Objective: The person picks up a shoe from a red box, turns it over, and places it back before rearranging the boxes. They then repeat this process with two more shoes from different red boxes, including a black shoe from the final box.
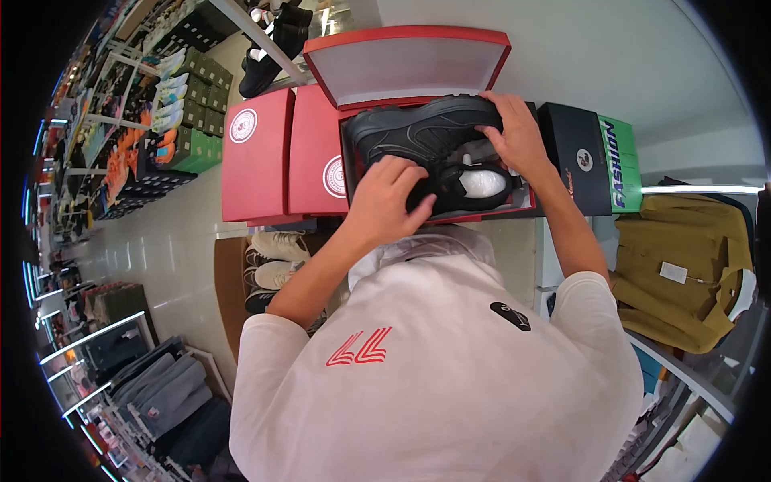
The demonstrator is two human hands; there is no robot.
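Observation:
A pair of black shoes lies in an open red shoe box (520,201), whose lid (405,64) stands raised at the back. The far shoe (418,124) rests on its side with its chunky sole turned away from me. My right hand (518,132) is closed on its heel, thumb on the near side and fingers over the sole edge. White stuffing shows in the opening of the near shoe (454,189). My left hand (389,197) bends over this shoe's toe end, fingers and thumb gripping around it; the toe is partly hidden.
Closed red shoe boxes (257,157) stand to the left. A black box (574,161) and a green box (618,165) are on the right. Below left, a cardboard box (230,281) holds several light shoes. Olive clothing (683,257) hangs at right.

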